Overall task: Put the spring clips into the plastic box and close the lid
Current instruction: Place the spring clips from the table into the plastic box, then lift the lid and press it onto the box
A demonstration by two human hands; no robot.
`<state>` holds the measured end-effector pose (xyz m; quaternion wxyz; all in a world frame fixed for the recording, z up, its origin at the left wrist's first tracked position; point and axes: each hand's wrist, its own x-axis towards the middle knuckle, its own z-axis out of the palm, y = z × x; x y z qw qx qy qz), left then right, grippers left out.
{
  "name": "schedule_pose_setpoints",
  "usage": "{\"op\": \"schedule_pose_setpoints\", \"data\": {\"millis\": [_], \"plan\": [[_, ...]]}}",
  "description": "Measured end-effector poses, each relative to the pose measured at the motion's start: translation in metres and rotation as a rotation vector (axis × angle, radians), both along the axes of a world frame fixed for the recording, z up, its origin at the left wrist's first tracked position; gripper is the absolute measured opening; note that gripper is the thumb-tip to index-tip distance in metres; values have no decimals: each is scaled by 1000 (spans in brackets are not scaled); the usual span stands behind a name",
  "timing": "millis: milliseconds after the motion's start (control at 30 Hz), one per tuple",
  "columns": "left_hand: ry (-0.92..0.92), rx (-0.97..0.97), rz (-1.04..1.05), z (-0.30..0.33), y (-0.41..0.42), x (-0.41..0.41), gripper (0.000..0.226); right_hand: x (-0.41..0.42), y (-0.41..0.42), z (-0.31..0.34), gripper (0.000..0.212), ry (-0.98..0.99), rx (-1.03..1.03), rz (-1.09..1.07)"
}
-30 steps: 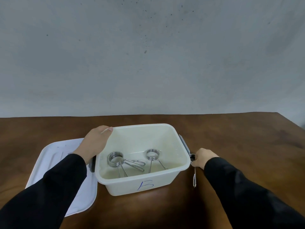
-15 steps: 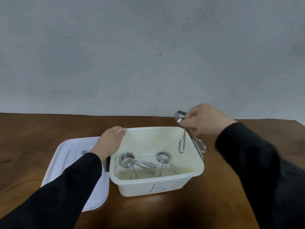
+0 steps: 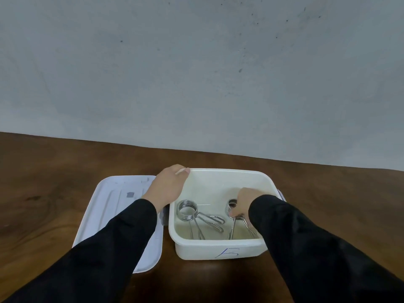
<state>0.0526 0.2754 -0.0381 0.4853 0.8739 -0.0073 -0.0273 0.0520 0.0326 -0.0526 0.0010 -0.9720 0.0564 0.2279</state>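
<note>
A cream plastic box (image 3: 218, 251) with a blue mark on its front stands open on the wooden table. Inside it, at the left, lie metal spring clips (image 3: 188, 211) with long wire handles. My right hand (image 3: 241, 202) reaches down into the box's right side, fingers closed on another spring clip (image 3: 232, 224) whose handles rest near the box floor; a clip that lay here earlier is hidden under the hand. My left hand (image 3: 167, 185) grips the box's left rim at the back corner. The white lid (image 3: 118, 208) lies flat to the left of the box.
The brown wooden table (image 3: 328, 215) runs back to a plain grey wall (image 3: 196, 73). The box has a dark latch on its right side (image 3: 282, 195) and another on its left (image 3: 163, 216). My black sleeves cover the near part of the table.
My right hand picked a spring clip off the table right of the box, lifted it over the rim and lowered it inside. The left hand stayed on the rim.
</note>
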Motion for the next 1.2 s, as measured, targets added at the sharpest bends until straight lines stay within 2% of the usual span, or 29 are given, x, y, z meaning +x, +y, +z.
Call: {"op": "schedule_pose_setpoints", "data": {"millis": [233, 400, 567, 733, 833, 900, 967, 1067, 1200], "plan": [[7, 10, -32, 2, 1, -1, 37, -2, -4, 4, 46, -1, -8, -5], [11, -4, -11, 6, 1, -4, 41, -13, -6, 38, 45, -53, 16, 2], [-67, -10, 199, -4, 15, -21, 36, -57, 2, 68, 34, -332, 271, 27], [-99, 199, 342, -35, 40, -57, 19, -112, 26, 49, 38, -629, 467, 218], [-168, 376, 265, -60, 53, -93, 17, -130, 33, 26, 42, -772, 544, 326], [-245, 593, 77, -77, 60, -120, 26, -135, 34, 15, 43, -847, 531, 368], [-297, 726, -93, -90, 66, -146, 25, -136, 34, 9, 44, -919, 497, 379], [-326, 799, -191, -97, 74, -168, 17, -136, 35, 6, 44, -972, 482, 372], [-338, 872, -222, -95, 73, -177, 26, -136, 36, 5, 44, -978, 484, 389]]}}
